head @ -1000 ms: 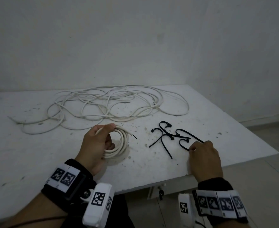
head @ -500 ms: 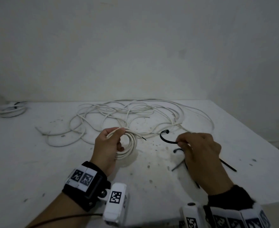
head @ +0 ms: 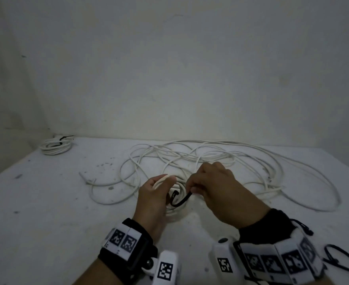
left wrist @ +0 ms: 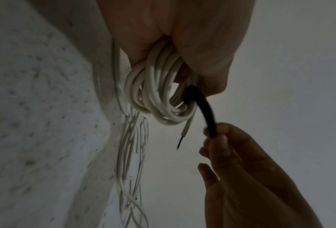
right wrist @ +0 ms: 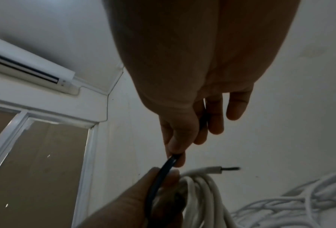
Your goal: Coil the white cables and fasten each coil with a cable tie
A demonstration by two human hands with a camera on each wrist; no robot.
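**Threading a tie through the held coil**

Gripping the small white coil (head: 174,202) in the left hand (head: 153,200), fingers and thumb curled round the bundled turns, probably to keep the loops from springing apart while the fastening goes on. Holding it just above the table (head: 46,202), close in front of the body, its stripped end (left wrist: 182,137) poking free below the bundle.

Pinching the black cable tie (head: 181,200) in the right hand (head: 221,188), thumb and forefinger clamped on the strap, remaining fingers loosely extended. Curving the tie in against the coil beside the left thumb, seemingly feeding it through the central opening; whether passing fully through or only lying against the turns, hard to tell.

Judging the step as early fastening: strap not yet wrapped round or locked.

Lying behind the hands, well spread over the table, the loose white cables (head: 241,161), still uncoiled. Sitting at the far left corner, one finished coil (head: 55,146) with a black tie on it. Waiting by the right wrist near the table edge, spare ties (head: 342,258), kept within easy reach, presumably.
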